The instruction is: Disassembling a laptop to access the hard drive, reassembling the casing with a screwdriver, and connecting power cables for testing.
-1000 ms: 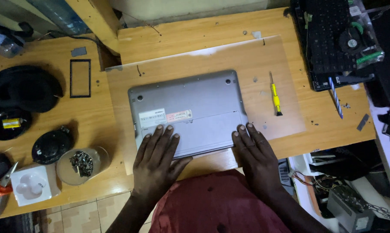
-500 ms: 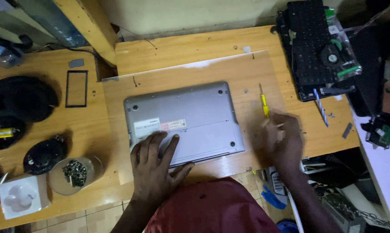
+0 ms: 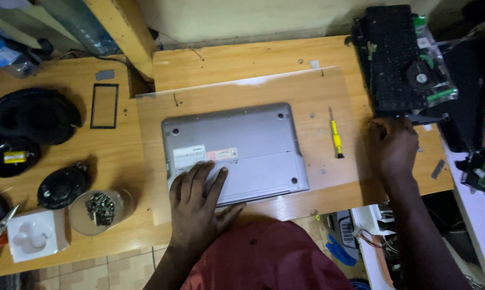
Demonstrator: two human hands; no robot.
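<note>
Clear bowl [image 3: 121, 207] holds screws [image 3: 99, 207], near left hand [image 3: 197, 209].

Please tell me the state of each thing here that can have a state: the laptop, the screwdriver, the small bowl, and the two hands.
Laptop: closed, lying underside up on the board.
Screwdriver: lying loose on the board, not held.
Clear bowl: upright, holding small dark screws.
Left hand: flat, fingers spread on the laptop.
Right hand: apart from the screwdriver, near the black keyboard; grip unclear.
</note>
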